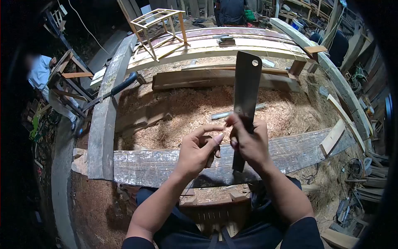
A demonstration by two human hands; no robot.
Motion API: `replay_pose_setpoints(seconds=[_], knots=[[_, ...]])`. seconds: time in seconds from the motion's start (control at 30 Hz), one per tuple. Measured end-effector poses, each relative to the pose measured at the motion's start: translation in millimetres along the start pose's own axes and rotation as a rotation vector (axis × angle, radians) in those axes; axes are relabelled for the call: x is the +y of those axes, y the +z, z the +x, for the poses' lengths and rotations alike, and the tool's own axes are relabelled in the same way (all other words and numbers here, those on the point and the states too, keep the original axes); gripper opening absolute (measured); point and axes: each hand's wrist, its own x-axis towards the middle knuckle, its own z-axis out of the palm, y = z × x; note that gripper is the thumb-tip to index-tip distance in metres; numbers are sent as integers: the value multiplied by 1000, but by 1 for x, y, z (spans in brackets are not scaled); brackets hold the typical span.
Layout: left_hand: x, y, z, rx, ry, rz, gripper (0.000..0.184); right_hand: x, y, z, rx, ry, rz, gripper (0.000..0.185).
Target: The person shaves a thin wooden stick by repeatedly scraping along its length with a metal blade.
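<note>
My right hand (253,143) is wrapped round the dark handle of a cleaver (247,83). Its broad grey blade points up, with a round hole near the top corner, and the handle's end shows below my fist. My left hand (194,151) is closed in a pinch, thumb against forefinger, on a small thin wood sliver (225,128). The sliver's far end reaches the tip of my right thumb; I cannot tell if they touch. Both hands are above a worn, paint-spotted plank (145,164) that lies across in front of my knees.
Wood shavings (195,110) cover the ground inside a frame of heavy beams (103,133). A long-handled tool (124,85) rests on the left beam. A slatted wooden stand (159,29) is on the far boards. A person (41,74) is at left; others are at the back.
</note>
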Motion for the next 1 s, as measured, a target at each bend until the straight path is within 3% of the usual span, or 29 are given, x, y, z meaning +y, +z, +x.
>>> replay_pose_setpoints(seconds=[0.07,0.13,0.2,0.27,0.37,0.6,0.7,1.0], knots=[[1,-1,-1,35,10,-4,26,0,-2,4,-4,-217,-82,45],[-2,-7,-1,56,47,-56,28,7,-6,4,28,-398,-190,43],[1,-9,-2,59,64,-104,26,6,-4,3,65,-688,-643,36],[2,-11,-2,60,82,-154,25,4,6,-6,25,-778,-681,40],[-3,-16,-2,66,102,-237,13,3,10,-15,8,-795,-705,37],[-5,-17,-3,3,74,-258,13,2,10,-18,61,-819,-698,20],[-2,-12,-5,64,62,-298,15,6,8,-13,64,-819,-631,20],[-18,-20,-3,-45,46,-478,16,2,9,-20,22,-806,-653,19]])
